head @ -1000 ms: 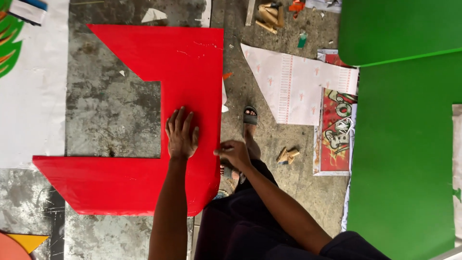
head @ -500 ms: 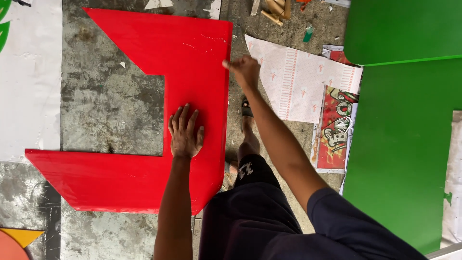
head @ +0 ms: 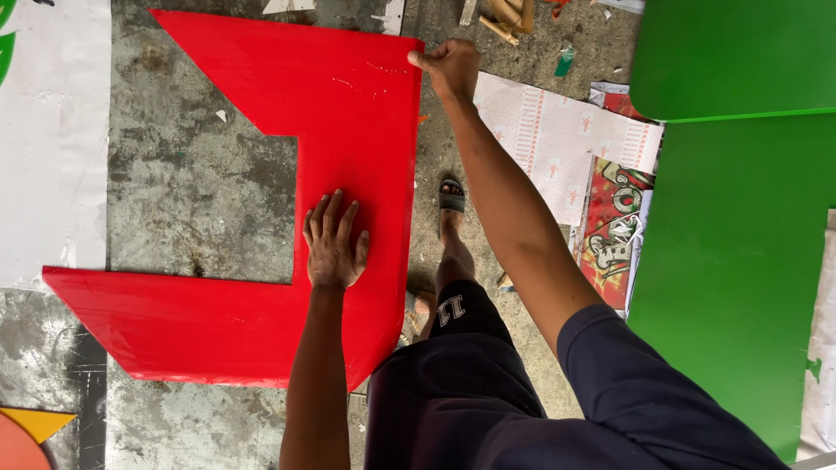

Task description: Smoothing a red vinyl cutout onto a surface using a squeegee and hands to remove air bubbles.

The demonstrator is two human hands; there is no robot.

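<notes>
Two hands work the red panel (head: 348, 113) lying on the concrete floor (head: 183, 191): left hand (head: 333, 244) flat, fingers spread, pinning it; right hand (head: 448, 68) closed, pinching its far corner, likely peeling film.

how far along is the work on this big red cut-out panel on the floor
The red panel already looks cut to shape and lies flat on the concrete floor. In hand: the left hand presses flat on it while the right hand pinches its far corner edge. What remains can't be told.
</notes>
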